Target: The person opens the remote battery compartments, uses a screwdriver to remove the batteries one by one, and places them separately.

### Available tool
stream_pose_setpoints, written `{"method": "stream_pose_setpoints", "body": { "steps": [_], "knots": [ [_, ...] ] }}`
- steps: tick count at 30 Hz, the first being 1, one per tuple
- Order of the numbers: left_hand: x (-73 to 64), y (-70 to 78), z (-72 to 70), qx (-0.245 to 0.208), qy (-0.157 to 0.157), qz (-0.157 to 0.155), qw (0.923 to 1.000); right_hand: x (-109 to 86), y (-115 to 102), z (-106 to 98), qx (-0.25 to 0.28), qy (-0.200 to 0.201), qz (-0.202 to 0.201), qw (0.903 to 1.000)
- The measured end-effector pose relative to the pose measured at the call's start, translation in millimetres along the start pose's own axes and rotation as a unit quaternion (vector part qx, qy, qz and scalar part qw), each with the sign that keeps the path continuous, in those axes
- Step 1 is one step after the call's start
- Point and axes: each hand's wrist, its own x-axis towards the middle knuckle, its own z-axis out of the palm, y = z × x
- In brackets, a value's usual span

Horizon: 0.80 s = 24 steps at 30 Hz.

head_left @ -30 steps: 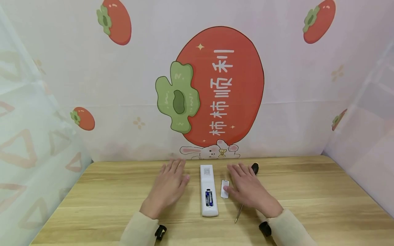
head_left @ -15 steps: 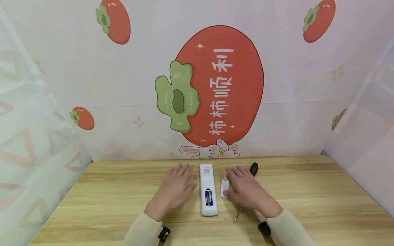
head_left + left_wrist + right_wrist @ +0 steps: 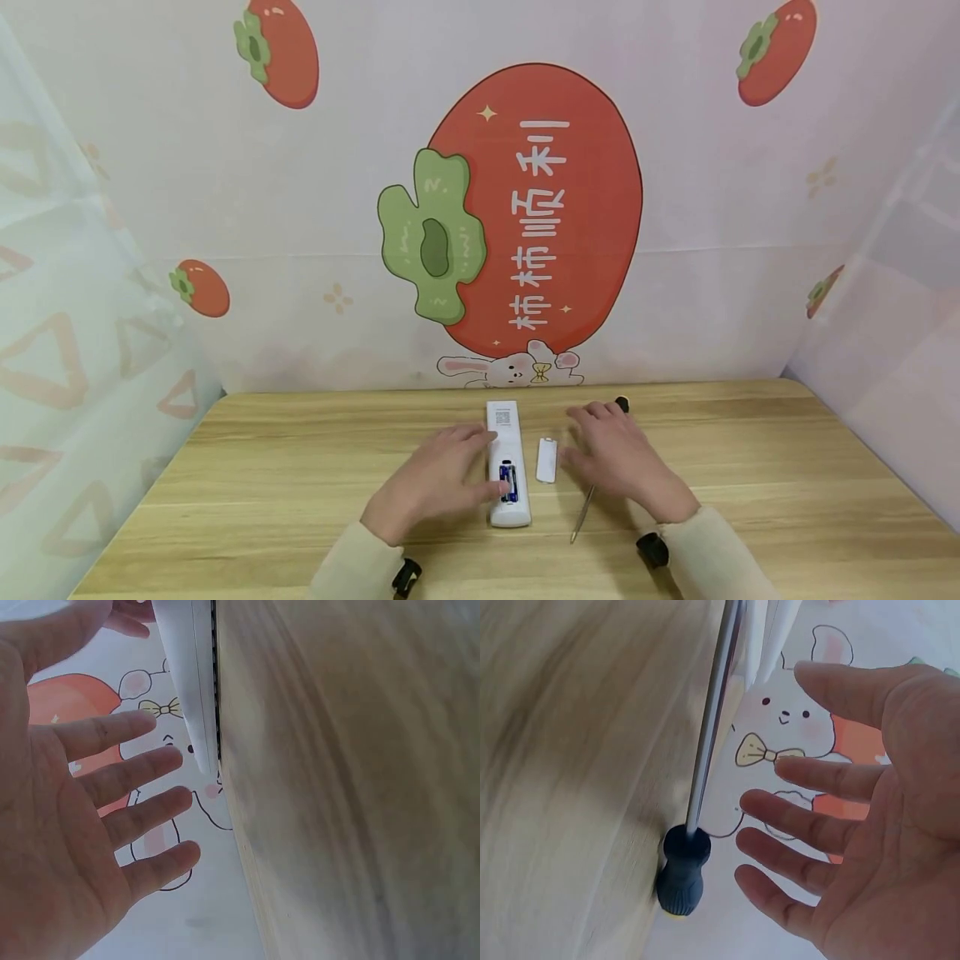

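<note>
A white remote control (image 3: 512,515) lies back side up on the table, its battery compartment uncovered with batteries (image 3: 508,485) inside. My left hand (image 3: 435,477) hovers over the remote's left side, thumb above the batteries, fingers spread; the left wrist view shows the palm holding nothing beside the remote (image 3: 196,682). To the remote's right lies its white battery cover (image 3: 547,461). My right hand (image 3: 622,458) is raised just right of the cover, over a screwdriver (image 3: 582,515), partly hiding it. In the right wrist view the fingers are apart from the screwdriver's dark handle (image 3: 681,877).
The wooden table (image 3: 285,475) ends at a back wall hung with a persimmon-print cloth (image 3: 555,208). Similar cloth hangs on the left and right sides. A black wrist strap (image 3: 406,577) is on the left wrist, another black strap (image 3: 652,550) on the right.
My left hand has moved right, from beside the remote to over it. My right hand has lifted and shifted slightly right, so its thumb no longer overlaps the battery cover.
</note>
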Motion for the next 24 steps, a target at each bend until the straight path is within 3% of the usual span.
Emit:
{"method": "stream_pose_setpoints", "body": {
  "steps": [6, 14, 24],
  "knots": [
    [-0.8, 2.0, 0.8, 0.008, -0.015, 0.014, 0.9998, -0.3, 10.1, -3.1, -0.006, 0.026, 0.022, 0.9994],
    [-0.9, 2.5, 1.4, 0.005, -0.019, 0.025, 0.9995, 0.6, 25.2, -4.7, 0.035, 0.025, 0.107, 0.9933],
    [-0.2, 2.3, 2.5, 0.010, -0.032, 0.011, 0.9994, 2.1, 37.0, -4.1, 0.035, -0.018, 0.138, 0.9896]
  ]
}}
